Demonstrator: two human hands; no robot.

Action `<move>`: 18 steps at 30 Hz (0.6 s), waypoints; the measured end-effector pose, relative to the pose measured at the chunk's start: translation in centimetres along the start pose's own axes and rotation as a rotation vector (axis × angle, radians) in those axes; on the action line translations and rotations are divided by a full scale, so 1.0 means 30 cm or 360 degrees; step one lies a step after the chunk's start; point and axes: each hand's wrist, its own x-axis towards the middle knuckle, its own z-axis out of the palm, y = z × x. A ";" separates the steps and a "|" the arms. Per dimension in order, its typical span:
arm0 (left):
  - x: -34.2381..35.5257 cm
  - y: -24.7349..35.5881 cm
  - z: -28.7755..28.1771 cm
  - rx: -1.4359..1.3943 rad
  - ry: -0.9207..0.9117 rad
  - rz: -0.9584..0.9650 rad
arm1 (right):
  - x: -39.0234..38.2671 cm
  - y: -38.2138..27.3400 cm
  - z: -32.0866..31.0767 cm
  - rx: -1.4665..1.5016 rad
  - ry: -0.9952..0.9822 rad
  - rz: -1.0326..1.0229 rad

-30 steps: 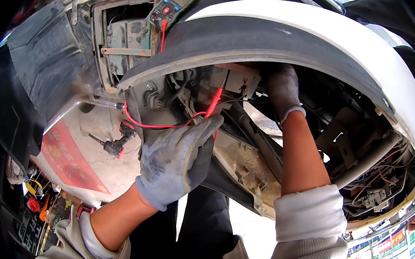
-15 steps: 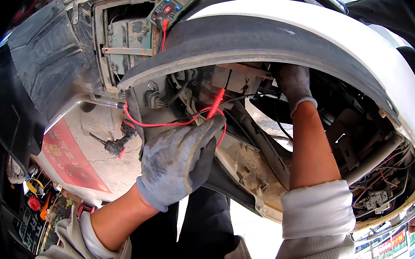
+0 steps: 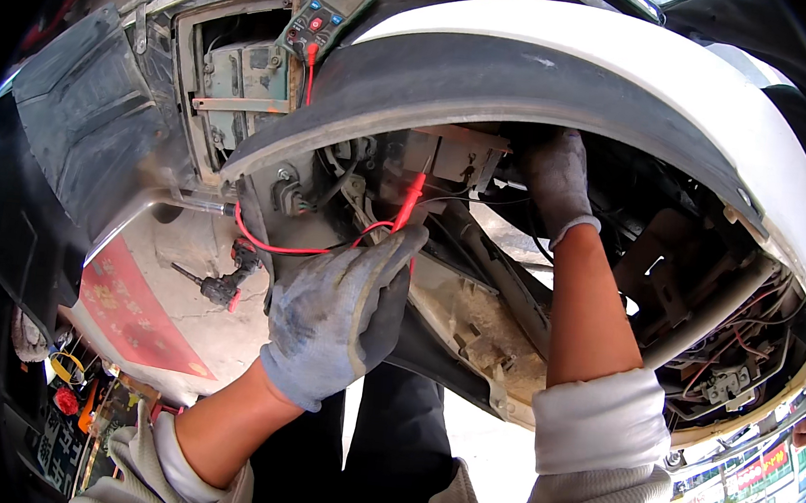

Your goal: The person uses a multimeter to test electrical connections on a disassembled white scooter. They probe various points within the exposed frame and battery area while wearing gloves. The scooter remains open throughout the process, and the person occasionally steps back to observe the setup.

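My left hand [image 3: 345, 294], in a grey-blue work glove, is closed around the lower end of a red test probe [image 3: 411, 199]. The probe points up toward a grey metal box [image 3: 456, 158] under the wheel arch; whether its tip touches cannot be told. A red lead [image 3: 268, 242] loops left from the probe. Up in the dark of the arch is my gloved right hand [image 3: 560, 181], its fingertips hidden in shadow. Close beside it hangs a thin black lead [image 3: 536, 233]. A multimeter [image 3: 328, 13] rests on the body above the arch, with a red plug in it.
A dark fender [image 3: 536, 75] with a white panel [image 3: 636, 51] curves over both hands. An open hatch [image 3: 244, 91] is at the upper left. On the ground lie a power tool [image 3: 224, 278] and a red mat [image 3: 135, 308]. Wiring [image 3: 742, 357] hangs at the right.
My right hand has turned and come slightly down and left, showing more of its glove. The probe stays in my left hand, tilted much as before. The whole view has shifted a little.
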 end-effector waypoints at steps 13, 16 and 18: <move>0.239 -0.055 0.026 -0.1683 -0.0024 -0.1760 | -0.064 -0.072 0.015 -0.0556 -0.0004 -0.0094; 0.266 -0.251 0.193 -0.1708 0.0194 -0.1897 | -0.068 -0.097 0.042 -0.0631 -0.0048 -0.0204; 0.265 -0.389 0.288 -0.1857 0.0223 -0.1945 | -0.081 -0.086 0.033 -0.0603 -0.0089 -0.0198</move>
